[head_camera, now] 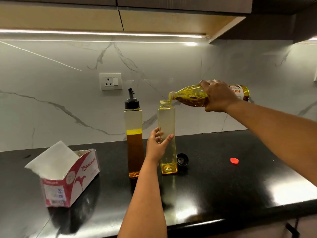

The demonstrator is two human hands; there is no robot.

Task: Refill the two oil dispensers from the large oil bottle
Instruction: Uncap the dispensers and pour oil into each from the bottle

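My right hand grips the large oil bottle, tipped almost level with its open mouth over the neck of an uncapped square dispenser. That dispenser stands on the black counter with a thin layer of yellow oil at its bottom. My left hand holds its lower body, fingers and thumb curled round it. Just to the left stands a second dispenser, capped with a black spout and about half full of oil. A black dispenser cap lies behind the open dispenser. The bottle's red cap lies further right.
An open red and white tissue box with a tissue sticking up sits at the left on the counter. A wall socket is on the marble backsplash. The counter's front edge runs across the lower right.
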